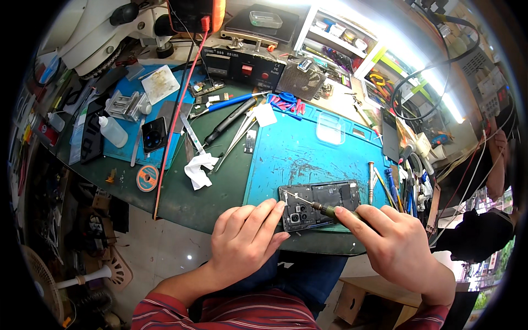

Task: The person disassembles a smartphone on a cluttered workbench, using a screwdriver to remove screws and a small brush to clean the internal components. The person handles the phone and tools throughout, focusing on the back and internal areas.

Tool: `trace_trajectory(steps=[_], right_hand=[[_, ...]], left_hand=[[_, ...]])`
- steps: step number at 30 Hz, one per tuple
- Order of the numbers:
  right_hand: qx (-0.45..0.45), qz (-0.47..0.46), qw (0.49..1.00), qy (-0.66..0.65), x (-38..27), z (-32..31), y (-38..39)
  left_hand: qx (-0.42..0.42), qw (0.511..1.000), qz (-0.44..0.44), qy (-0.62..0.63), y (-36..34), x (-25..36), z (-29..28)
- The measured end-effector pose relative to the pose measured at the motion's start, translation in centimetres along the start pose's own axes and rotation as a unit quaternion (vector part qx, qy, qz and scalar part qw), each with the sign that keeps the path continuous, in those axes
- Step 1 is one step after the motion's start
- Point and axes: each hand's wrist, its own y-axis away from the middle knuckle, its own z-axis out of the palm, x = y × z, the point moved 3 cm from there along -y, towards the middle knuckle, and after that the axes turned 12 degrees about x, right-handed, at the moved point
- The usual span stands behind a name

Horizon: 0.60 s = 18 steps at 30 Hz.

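Note:
An opened black smartphone (329,193) lies face down on the blue mat (286,159), its inner parts and camera block (300,214) exposed. My left hand (245,236) holds it steady at its left edge, index finger and thumb touching the edge. In my right hand (396,247) is a thin screwdriver (324,209) with a dark olive handle. Its shaft slants to the upper left across the phone. The tip is over the upper left part of the phone; whether it sits in a screw is too small to tell.
Right of the phone stand a slim metal screwdriver (371,181) and a crowd of tools. A clear plastic box (330,129) sits farther back. Left lie crumpled tissue (200,170), a solder spool (147,178) and a white bottle (113,133). A red cable (177,118) hangs across the left.

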Motion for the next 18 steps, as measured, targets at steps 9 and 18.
trace_trajectory(steps=[9,18], right_hand=[[0.003,-0.005,1.000,0.021,-1.4,0.5,1.4],[0.007,0.007,1.000,0.028,-2.9,0.5,2.9]], left_hand=[[0.058,0.998,0.012,0.038,0.7,-0.3,0.4],[0.099,0.993,0.031,0.052,0.6,-0.4,0.5]])
